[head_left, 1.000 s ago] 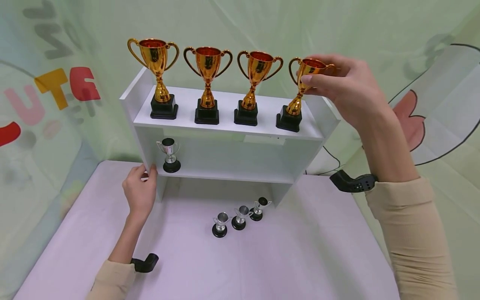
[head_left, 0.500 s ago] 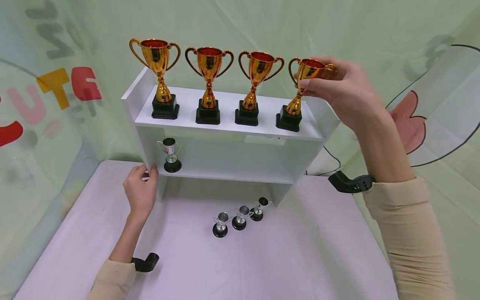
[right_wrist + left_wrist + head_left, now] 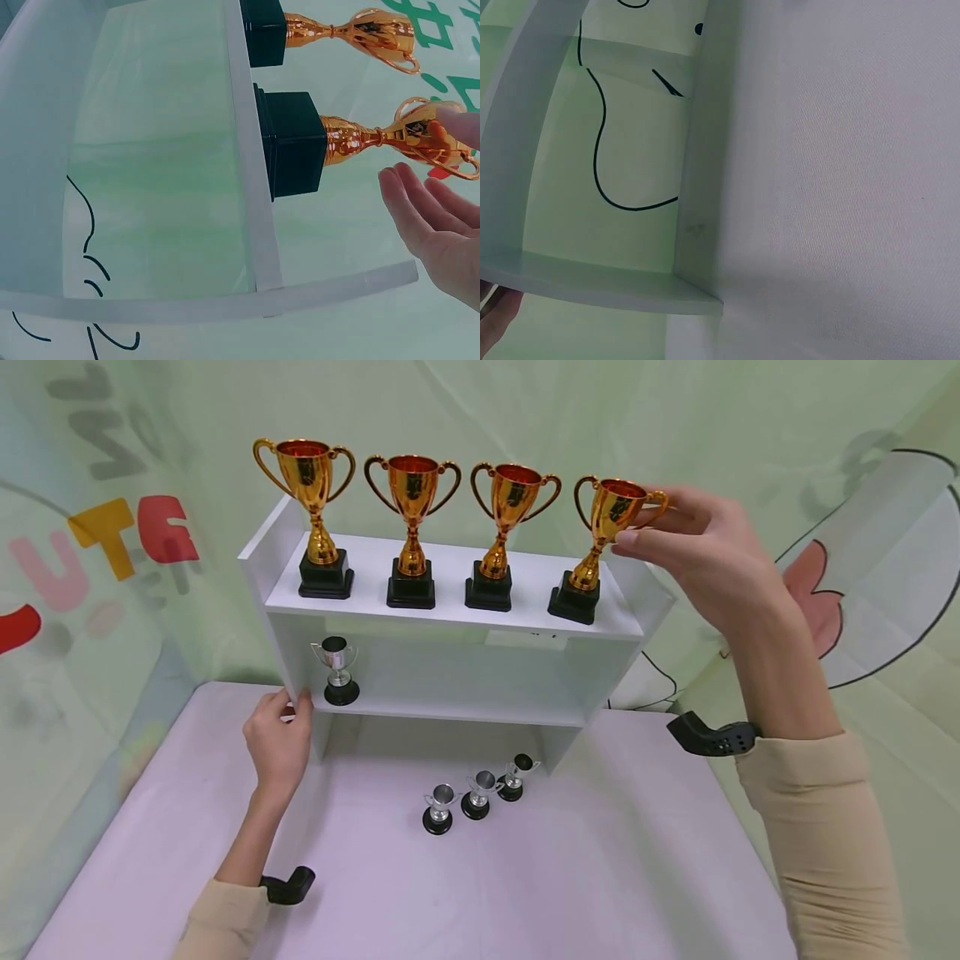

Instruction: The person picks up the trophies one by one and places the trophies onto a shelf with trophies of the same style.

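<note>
Several gold trophies on black bases stand in a row on the top board of a white shelf unit (image 3: 465, 681). Beside the rightmost gold trophy (image 3: 615, 510) is my right hand (image 3: 708, 547), its fingers loosely spread around the cup's right handle. In the right wrist view, the fingers (image 3: 424, 206) stand apart from the cup, and the thumb overlaps its rim. My left hand (image 3: 279, 739) grips the unit's left side panel at middle-board height; only a bit of its fingers (image 3: 499, 319) shows in the left wrist view. A small silver trophy (image 3: 340, 668) occupies the middle board's left end.
Three more small silver trophies stand on the white-covered table (image 3: 555, 877), in front of the unit's lower right: a near one (image 3: 438, 810), a middle one (image 3: 477, 795) and a far one (image 3: 516, 777). A black cable (image 3: 663, 677) runs behind at right. Printed curtains hang around.
My right hand has loosened its hold on the rightmost gold trophy and drawn slightly right, uncovering more of the cup. The left hand keeps its place on the side panel.
</note>
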The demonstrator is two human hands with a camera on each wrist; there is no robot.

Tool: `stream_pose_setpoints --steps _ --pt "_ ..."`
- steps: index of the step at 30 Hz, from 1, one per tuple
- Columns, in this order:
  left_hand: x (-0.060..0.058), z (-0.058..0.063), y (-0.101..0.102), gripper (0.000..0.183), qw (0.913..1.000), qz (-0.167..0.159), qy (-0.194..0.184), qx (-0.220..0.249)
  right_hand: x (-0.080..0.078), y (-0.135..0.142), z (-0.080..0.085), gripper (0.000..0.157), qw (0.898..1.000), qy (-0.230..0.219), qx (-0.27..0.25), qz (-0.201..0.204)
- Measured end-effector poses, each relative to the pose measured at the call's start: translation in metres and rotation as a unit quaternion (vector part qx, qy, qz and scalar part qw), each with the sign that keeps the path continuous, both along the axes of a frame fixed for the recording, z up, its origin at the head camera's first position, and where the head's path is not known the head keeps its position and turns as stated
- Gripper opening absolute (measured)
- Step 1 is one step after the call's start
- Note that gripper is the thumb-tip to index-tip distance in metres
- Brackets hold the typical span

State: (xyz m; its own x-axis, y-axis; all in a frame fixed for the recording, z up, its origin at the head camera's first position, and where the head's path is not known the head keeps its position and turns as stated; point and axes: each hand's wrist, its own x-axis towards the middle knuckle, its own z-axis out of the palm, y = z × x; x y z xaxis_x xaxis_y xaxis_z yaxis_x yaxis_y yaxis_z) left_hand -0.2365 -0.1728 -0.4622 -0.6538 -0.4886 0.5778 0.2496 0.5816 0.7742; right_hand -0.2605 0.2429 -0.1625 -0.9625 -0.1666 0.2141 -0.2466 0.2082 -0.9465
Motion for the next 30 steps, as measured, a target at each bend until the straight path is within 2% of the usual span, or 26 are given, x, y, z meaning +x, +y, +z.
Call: stream_pose_setpoints --steps 6,11,17,24,30 --pt "0.002 -0.001 0.000 0.016 1.0000 0.002 -0.003 0.002 0.002 0.009 -0.002 0.056 0.995 0.006 -0.084 0.049" --pt "0.002 -0.002 0.001 0.017 1.0000 0.001 -0.003 0.004 0.011 0.026 -0.008 0.059 0.993 -0.007 -0.116 0.038" --pt "0.000 -0.005 0.000 0.016 1.0000 0.001 0.003 0.000 0.023 0.044 -0.018 0.052 0.990 -0.004 -0.141 0.018" --pt "0.000 -0.004 -0.001 0.015 1.0000 0.001 0.005 0.002 0.040 0.049 -0.028 0.047 0.977 0.027 -0.204 0.059" --pt "0.000 0.000 -0.001 0.015 1.0000 0.000 0.007 -0.003 0.059 0.049 -0.048 0.045 0.963 0.085 -0.242 0.087"
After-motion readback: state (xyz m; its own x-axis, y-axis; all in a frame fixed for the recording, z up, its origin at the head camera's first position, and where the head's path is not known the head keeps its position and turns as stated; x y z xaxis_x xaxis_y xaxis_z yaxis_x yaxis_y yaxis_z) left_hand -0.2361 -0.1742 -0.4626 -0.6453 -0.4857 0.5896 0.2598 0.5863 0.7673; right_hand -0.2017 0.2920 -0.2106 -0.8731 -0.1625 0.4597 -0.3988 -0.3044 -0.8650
